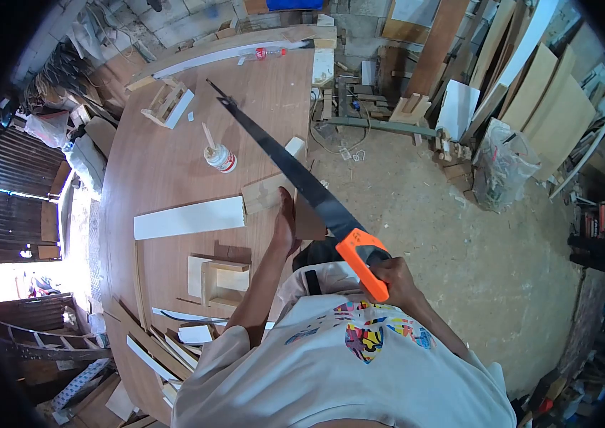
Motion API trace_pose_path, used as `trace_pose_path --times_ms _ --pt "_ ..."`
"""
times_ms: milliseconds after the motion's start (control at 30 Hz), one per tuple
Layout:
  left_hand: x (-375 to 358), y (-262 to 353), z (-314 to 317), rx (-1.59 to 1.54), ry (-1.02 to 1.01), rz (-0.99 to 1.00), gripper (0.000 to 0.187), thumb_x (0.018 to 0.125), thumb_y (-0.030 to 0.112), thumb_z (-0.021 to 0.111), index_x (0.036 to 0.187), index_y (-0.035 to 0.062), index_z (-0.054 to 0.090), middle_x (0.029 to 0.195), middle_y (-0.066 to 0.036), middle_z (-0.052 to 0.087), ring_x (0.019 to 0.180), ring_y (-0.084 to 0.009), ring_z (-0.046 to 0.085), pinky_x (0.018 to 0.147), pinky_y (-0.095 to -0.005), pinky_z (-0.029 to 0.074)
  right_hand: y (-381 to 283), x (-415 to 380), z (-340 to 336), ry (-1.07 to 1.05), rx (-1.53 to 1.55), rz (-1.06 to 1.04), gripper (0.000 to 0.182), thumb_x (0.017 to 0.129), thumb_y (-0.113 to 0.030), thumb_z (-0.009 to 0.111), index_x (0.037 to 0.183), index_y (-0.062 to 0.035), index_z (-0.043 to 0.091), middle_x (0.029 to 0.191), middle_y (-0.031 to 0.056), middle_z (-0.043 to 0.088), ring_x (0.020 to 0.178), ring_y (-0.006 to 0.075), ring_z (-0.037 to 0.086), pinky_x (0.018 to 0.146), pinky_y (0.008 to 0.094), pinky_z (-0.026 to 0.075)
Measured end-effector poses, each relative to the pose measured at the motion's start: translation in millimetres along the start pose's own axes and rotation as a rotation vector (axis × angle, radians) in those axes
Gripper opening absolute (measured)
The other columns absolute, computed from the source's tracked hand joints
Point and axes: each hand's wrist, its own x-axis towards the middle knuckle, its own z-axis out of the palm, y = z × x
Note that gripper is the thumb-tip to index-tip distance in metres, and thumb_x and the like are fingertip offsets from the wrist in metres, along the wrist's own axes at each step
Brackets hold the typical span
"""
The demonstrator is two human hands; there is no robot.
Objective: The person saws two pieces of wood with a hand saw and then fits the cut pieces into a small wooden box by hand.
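Note:
In my right hand (395, 282) is a handsaw (313, 192), my fingers closed round its orange handle. Its dark blade rises diagonally to the upper left, above the table, with the tip toward the far side. My left hand (286, 225) holds down a short wooden board (262, 194) near the table's right edge. A brown panel (309, 219) shows just right of that hand, partly under the blade. Left of the board lies a long white strip (190, 217). Nearer to me, a small open wooden frame (220, 280) rests on the tabletop.
The brown table (167, 167) also bears a white jar (220, 158) with a stick in it, a small wooden rack (168, 104) and a plastic bottle (263, 53). Offcuts (167, 349) pile at its near left. Boards (552, 107) and a clear bag (506, 167) stand right.

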Motion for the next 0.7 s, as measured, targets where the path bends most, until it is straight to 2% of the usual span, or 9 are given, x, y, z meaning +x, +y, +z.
trace_pose_path --times_ms 67,133,267,333,467,567,633,667,700 --pt "-2.7 5.3 6.3 -0.04 0.104 0.042 0.085 0.087 0.073 0.018 0.13 0.0047 0.043 0.108 -0.018 0.061 0.087 -0.0281 0.065 0.072 -0.0414 0.056 -3.1 2.7 0.1 -0.013 -0.002 -0.01 0.03 0.064 -0.031 0.078 0.064 -0.0059 0.06 0.058 0.0068 0.057 0.052 0.0259 0.058 0.049 0.0356 0.045" --pt "-8.8 11.9 8.1 -0.016 -0.054 0.027 0.086 0.087 0.073 0.021 0.138 0.0056 0.034 0.121 -0.017 0.055 0.103 -0.0286 0.06 0.08 -0.0419 0.054 -2.3 2.3 2.2 -0.026 -0.009 0.012 0.029 0.066 -0.03 0.076 0.064 -0.006 0.06 0.057 0.0064 0.055 0.052 0.0254 0.057 0.05 0.0359 0.044" --pt "-13.0 15.7 4.4 0.061 -0.13 -0.072 0.085 0.087 0.072 0.024 0.141 0.0067 0.031 0.128 -0.016 0.05 0.112 -0.0276 0.056 0.087 -0.0414 0.051 2.3 2.3 1.4 -0.021 0.012 -0.008 0.027 0.066 -0.028 0.076 0.064 -0.0061 0.06 0.056 0.0056 0.053 0.052 0.0251 0.056 0.051 0.0358 0.044" --pt "-16.3 17.4 20.6 0.061 0.035 0.064 0.084 0.087 0.072 0.025 0.138 0.005 0.034 0.123 -0.014 0.053 0.107 -0.0254 0.058 0.086 -0.0392 0.051 0.5 0.1 0.2 -0.046 -0.016 -0.012 0.024 0.065 -0.026 0.075 0.064 -0.0067 0.06 0.056 0.0052 0.053 0.054 0.0248 0.057 0.052 0.0356 0.044" --pt "-15.9 7.4 19.9 -0.007 0.058 0.13 0.077 0.09 0.067 0.031 0.131 0.0023 0.04 0.12 -0.012 0.054 0.105 -0.0238 0.058 0.084 -0.0376 0.051 -3.0 3.3 -4.4 -0.069 -0.094 -0.016 0.021 0.064 -0.024 0.073 0.066 -0.0071 0.061 0.057 0.0047 0.054 0.055 0.0241 0.058 0.052 0.0357 0.045" --pt "-3.3 -16.9 -10.7 0.104 0.166 0.189 0.068 0.091 0.062 0.039 0.121 0.0015 0.047 0.106 -0.011 0.059 0.093 -0.0206 0.063 0.075 -0.0351 0.054 8.2 4.0 -2.5 -0.041 -0.109 0.008 0.017 0.064 -0.022 0.072 0.069 -0.0083 0.064 0.059 0.0053 0.057 0.058 0.0235 0.06 0.053 0.0359 0.047" --pt "-1.3 -17.3 -24.9 0.161 -0.098 0.105 0.064 0.088 0.06 0.046 0.114 0.0014 0.051 0.092 -0.011 0.062 0.076 -0.0197 0.066 0.064 -0.0348 0.056 29.1 6.4 -2.1 0.071 -0.284 -0.067 0.016 0.062 -0.017 0.073 0.062 -0.0079 0.06 0.052 0.0083 0.051 0.05 0.0282 0.056 0.049 0.035 0.044" --pt "-8.1 -10.8 -10.0 0.06 -0.298 0.148 0.073 0.085 0.067 0.043 0.117 0.0022 0.051 0.086 -0.015 0.062 0.063 -0.0243 0.066 0.052 -0.0374 0.056 43.8 7.2 -4.7 0.178 -0.222 0.087 0.011 0.063 -0.015 0.071 0.064 -0.0085 0.062 0.055 0.0108 0.056 0.054 0.0296 0.06 0.054 0.0368 0.046" --pt "-19.7 -2.3 1.8 0.063 -0.238 0.14 0.076 0.085 0.069 0.04 0.117 0.0008 0.051 0.085 -0.015 0.062 0.063 -0.0246 0.065 0.051 -0.0366 0.055 71.4 0.1 -8.9 0.227 -0.244 0.239 0.011 0.066 -0.014 0.07 0.065 -0.0063 0.062 0.057 0.0115 0.058 0.053 0.0249 0.061 0.053 0.0353 0.046"
